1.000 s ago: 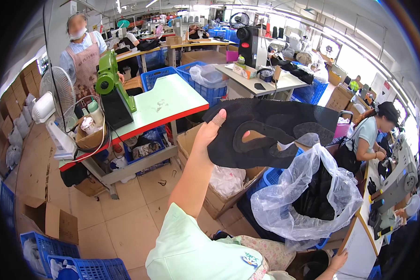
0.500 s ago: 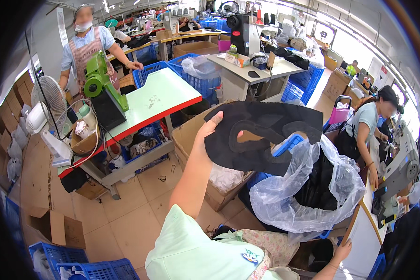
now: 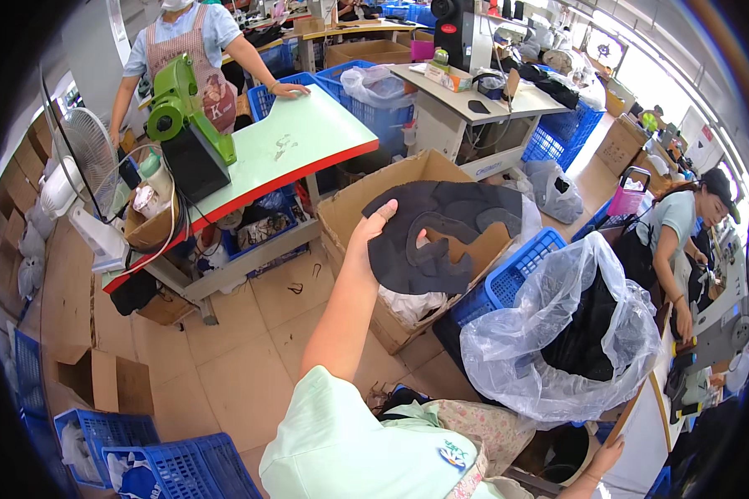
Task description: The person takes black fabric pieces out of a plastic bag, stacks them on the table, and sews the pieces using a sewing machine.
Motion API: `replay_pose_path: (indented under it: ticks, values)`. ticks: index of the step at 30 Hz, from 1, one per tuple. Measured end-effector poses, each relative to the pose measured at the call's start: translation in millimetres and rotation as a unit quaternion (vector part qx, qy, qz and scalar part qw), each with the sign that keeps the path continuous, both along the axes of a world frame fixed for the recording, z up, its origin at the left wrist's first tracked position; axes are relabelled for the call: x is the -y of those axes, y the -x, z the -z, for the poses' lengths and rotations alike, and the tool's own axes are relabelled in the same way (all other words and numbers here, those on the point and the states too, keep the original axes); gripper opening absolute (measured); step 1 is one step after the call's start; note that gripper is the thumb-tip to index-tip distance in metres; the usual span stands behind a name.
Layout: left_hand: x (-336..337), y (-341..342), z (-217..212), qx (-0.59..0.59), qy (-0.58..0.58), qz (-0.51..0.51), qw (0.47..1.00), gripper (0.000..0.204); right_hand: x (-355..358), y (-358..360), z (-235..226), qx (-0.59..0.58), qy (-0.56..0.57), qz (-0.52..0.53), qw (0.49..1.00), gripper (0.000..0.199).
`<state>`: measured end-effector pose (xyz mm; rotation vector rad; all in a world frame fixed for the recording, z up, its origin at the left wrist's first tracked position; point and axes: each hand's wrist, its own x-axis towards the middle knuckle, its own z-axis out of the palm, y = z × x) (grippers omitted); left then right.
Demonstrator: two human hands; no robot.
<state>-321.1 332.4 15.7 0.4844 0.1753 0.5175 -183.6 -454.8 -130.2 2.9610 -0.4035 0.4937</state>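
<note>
My left hand [image 3: 378,223] is closed on the near edge of a flat black fabric piece [image 3: 395,259] with curved cutouts. The thumb lies on top of it. I hold the piece over a cardboard box [image 3: 348,214] with white material inside. My right hand [image 3: 607,457], low at the right, rests by the wooden edge of a white tabletop [image 3: 641,428], its fingers stretched out and nothing seen in them. Between my hands stands a clear plastic bag [image 3: 508,358] with black material [image 3: 582,333] in it, beside a blue crate [image 3: 524,270].
At the left, a green machine [image 3: 175,104] and a fan [image 3: 83,154] stand by a red-edged table [image 3: 308,133], behind which a person [image 3: 200,66] leans a hand on it. Another person [image 3: 670,224] works by a machine at the right. Blue baskets [image 3: 183,466] stand lower left.
The black piece now hangs further over the cardboard box and looks more folded or turned away. My view has shifted downward. The right hand stays by the table edge.
</note>
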Motion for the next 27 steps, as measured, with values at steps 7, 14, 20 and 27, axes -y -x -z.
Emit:
replay_pose_path:
  ticks: [7,14,20,27]
  values:
    - [-9.9,6.3,17.4,0.017,-0.024,-0.037,0.999,0.031,5.6,5.7,5.0,0.034,0.037,-0.043,0.998,0.049]
    - [-11.6,6.3,14.8,-0.004,0.0,-0.063,0.998,0.031,4.9,11.7,5.9,-0.01,0.04,-0.009,0.999,0.049]
    - [-22.3,5.4,22.2,0.007,0.012,-0.063,0.998,0.034,3.8,18.2,5.5,-0.036,0.019,-0.002,0.999,0.054]
    - [-32.0,-1.3,29.8,0.0,0.024,-0.072,0.997,0.031,-11.5,29.3,1.1,-0.065,0.032,0.009,0.997,0.053]
